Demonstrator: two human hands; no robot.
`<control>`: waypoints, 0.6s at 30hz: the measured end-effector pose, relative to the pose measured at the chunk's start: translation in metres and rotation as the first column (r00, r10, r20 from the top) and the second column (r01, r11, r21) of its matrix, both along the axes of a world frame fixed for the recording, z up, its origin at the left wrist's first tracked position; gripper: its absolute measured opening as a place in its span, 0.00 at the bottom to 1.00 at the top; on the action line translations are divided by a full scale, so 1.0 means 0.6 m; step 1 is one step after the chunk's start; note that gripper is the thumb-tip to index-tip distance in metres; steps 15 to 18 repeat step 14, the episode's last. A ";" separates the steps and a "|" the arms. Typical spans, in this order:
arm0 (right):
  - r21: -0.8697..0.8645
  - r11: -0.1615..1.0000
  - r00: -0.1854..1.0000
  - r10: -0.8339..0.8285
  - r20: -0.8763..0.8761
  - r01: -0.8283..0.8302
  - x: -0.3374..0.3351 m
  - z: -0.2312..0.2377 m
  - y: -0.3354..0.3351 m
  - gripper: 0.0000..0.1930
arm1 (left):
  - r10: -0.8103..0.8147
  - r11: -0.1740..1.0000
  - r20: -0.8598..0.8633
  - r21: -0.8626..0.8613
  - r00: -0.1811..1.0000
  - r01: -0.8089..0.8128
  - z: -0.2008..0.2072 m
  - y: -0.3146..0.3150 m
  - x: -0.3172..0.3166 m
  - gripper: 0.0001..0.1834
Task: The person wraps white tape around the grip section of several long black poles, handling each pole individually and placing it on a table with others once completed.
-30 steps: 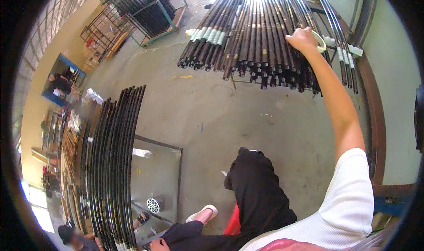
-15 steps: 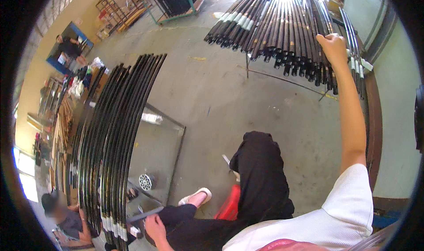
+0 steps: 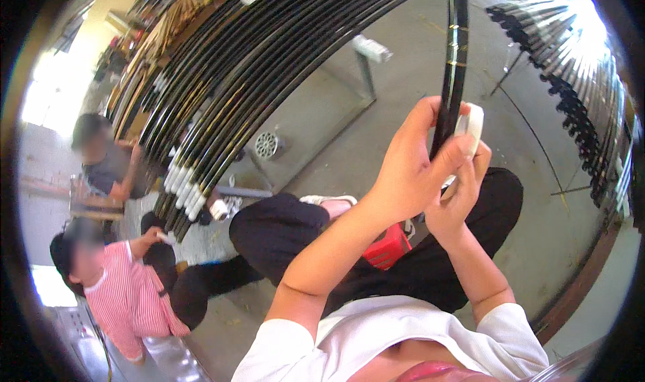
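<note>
A glossy black pole [image 3: 455,53] with thin gold rings stands nearly upright in front of me, its lower end between my hands. The fingers of my left hand [image 3: 416,163] are wrapped round that pole, the thumb pointing toward the tape. My right hand [image 3: 460,197] is closed on a roll of white tape [image 3: 474,128], held right beside the pole's lower end. Both hands touch or nearly touch each other, and the fingers partly hide where the tape meets the pole. Below them are my black-trousered legs, with a red object [image 3: 388,247] between.
Many black poles [image 3: 248,79] with white-wrapped ends lie on a rack at left. More poles [image 3: 571,53] rest on a stand at right. A person in a striped shirt [image 3: 127,288] and another in grey [image 3: 107,170] sit at left. A white spool [image 3: 267,145] stands near the left rack.
My right hand has come back from the right-hand poles; both hands now meet in front of me at a black pole and tape. The view has swung left, bringing in the striped-shirted person.
</note>
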State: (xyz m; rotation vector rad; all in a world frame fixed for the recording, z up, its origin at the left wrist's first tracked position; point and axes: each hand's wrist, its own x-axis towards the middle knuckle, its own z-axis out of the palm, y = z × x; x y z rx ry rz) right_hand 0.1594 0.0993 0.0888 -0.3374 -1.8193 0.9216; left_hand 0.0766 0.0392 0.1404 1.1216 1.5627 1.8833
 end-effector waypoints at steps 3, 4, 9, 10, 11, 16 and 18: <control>-0.140 0.949 0.958 0.287 -0.002 -0.284 -0.002 -0.029 -0.033 0.17 | 0.075 0.997 0.224 0.009 0.972 -0.079 -0.013 -0.047 -0.010 0.14; -0.146 0.937 0.946 0.323 0.021 -0.317 -0.001 -0.039 -0.033 0.17 | 0.135 0.990 0.233 0.002 0.963 -0.139 -0.013 -0.064 -0.013 0.15; -0.617 0.514 0.739 0.652 -0.170 -0.595 -0.003 -0.022 -0.008 0.31 | 0.313 0.943 0.208 0.052 0.927 -0.330 -0.038 -0.147 -0.030 0.26; -0.651 0.448 0.692 0.701 -0.170 -0.613 -0.004 -0.006 -0.014 0.34 | 0.293 0.948 0.220 0.058 0.930 -0.313 -0.035 -0.167 -0.029 0.28; -0.680 0.387 0.646 0.745 -0.167 -0.623 -0.007 0.011 -0.018 0.37 | 0.268 0.954 0.235 0.072 0.934 -0.291 -0.036 -0.180 -0.031 0.30; -0.754 0.289 0.582 0.799 -0.149 -0.590 -0.008 0.039 -0.029 0.42 | 0.442 0.897 -0.137 0.080 0.887 -0.434 -0.052 -0.191 -0.042 0.33; -0.754 0.289 0.582 0.799 -0.149 -0.590 -0.008 0.039 -0.029 0.42 | 0.442 0.897 -0.137 0.080 0.887 -0.434 -0.052 -0.191 -0.042 0.33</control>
